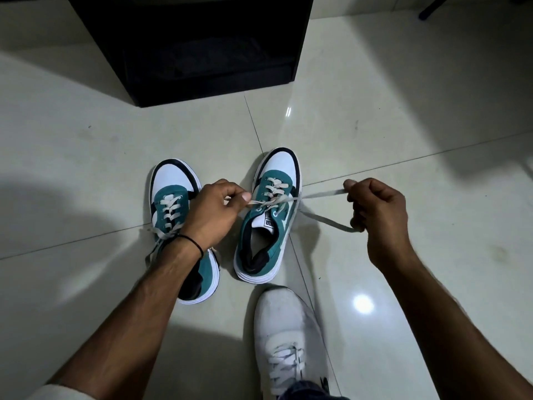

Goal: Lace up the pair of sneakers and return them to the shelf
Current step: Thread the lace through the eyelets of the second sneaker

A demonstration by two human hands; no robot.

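Two teal, white and black sneakers stand side by side on the tiled floor, toes pointing away from me. The left sneaker [173,197] is partly hidden under my left forearm. The right sneaker [274,220] has grey-white laces crossed over its tongue. My left hand [213,212] pinches one lace end at the shoe's top eyelets. My right hand [377,215] is closed on the other lace end [323,194], pulled taut out to the right of the shoe, with a loop trailing below the fist.
A black open shelf unit [202,47] stands on the floor straight ahead, beyond the sneakers. My own foot in a white shoe [288,336] rests near the bottom, just behind the right sneaker. Glossy pale tiles [403,125] surround everything.
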